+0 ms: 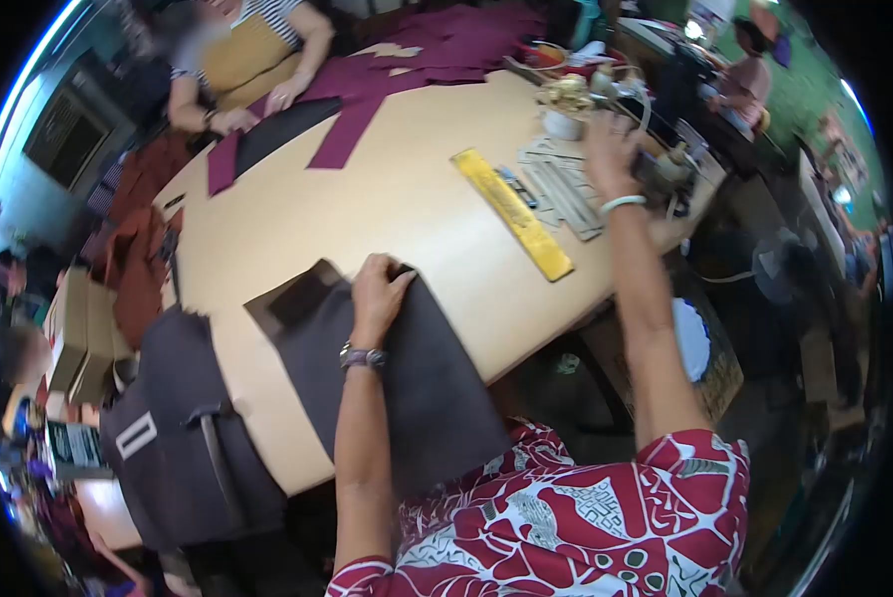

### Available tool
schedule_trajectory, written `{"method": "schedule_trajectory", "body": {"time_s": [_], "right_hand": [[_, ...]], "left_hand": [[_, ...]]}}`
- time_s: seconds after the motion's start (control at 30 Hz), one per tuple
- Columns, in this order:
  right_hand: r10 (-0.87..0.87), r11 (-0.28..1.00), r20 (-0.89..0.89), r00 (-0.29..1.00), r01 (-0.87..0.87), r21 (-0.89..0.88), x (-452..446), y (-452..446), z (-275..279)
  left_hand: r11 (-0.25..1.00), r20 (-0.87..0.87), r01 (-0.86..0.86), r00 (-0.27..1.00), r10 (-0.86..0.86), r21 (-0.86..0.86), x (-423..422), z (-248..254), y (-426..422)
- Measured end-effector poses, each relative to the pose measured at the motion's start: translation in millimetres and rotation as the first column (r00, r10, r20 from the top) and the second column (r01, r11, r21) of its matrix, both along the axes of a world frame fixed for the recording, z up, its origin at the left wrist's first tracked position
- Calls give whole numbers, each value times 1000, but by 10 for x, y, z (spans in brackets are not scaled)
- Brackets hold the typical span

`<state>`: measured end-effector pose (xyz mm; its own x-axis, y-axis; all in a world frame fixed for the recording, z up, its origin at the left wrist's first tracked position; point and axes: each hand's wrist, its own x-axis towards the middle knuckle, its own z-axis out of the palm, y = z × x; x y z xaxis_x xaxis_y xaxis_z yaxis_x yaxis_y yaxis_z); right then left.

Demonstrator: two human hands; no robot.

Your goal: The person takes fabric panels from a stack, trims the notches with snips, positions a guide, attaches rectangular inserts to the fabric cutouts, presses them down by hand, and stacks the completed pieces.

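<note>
The left hand [379,297] pinches the upper edge of a dark sheet [432,383], partly hidden behind the forearm and overhanging the table [347,224]. The right hand [614,147], its grip impossible to tell, is beside a white cup [563,125] heaped with pale, indistinct pieces, near flat grey strips [564,197].

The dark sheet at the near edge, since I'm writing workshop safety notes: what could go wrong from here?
The dark sheet extends past the edge of the table, so it might slip off if the left hand loosens.

The right hand is close beside the white tub in a crowded corner, and could knock it over.

The hammer lies loose on dark material; a tug on that might shift it.
</note>
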<state>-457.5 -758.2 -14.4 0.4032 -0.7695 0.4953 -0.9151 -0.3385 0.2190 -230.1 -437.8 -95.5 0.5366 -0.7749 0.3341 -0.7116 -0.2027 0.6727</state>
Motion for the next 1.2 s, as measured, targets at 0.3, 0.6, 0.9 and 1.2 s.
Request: {"method": "schedule_trajectory", "body": {"time_s": [0.3, 0.6, 0.9, 1.2], "right_hand": [[63, 997, -322, 945, -77, -32, -264, -282, 240], [723, 386, 555, 410, -907, 168, 1334, 1841, 467], [655, -78, 755, 1, -995, 69, 3357, 3731, 242], [245, -7, 951, 188, -981, 195, 4861, 5377, 4]], "left_hand": [[997, -23, 9, 1000, -11, -77, -36, 54, 219], [979, -54, -85, 996, 76, -186, -127, 15, 369], [827, -72, -39, 997, -1, -560, -203, -201, 368], [977, 152, -87, 981, 117, -193, -277, -87, 322]]}}
